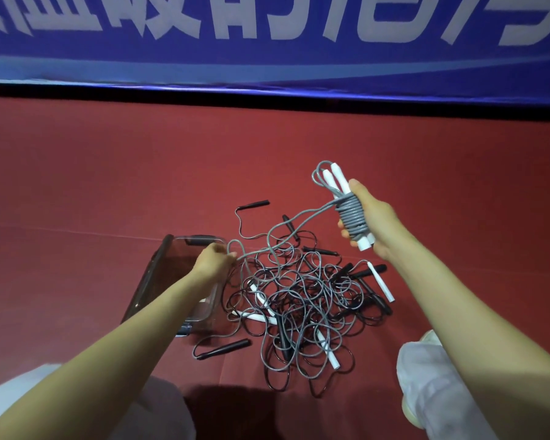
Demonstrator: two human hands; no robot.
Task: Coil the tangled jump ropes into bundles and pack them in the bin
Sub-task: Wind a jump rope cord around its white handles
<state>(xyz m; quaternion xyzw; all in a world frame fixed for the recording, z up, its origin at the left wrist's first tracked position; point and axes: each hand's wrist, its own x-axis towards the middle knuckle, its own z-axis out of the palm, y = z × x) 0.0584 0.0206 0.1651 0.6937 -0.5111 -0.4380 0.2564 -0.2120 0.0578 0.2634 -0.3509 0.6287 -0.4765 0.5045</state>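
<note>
My right hand grips a grey jump rope bundle: two white handles held together with grey cord wound round them. The loose end of that grey cord runs down and left to my left hand, which pinches it above the clear plastic bin. A tangled pile of grey and black ropes with white and black handles lies on the red floor between my arms, right of the bin.
A black-handled rope lies in front of the bin. A blue banner with white characters stands at the far edge of the red mat. My knees in light trousers frame the pile.
</note>
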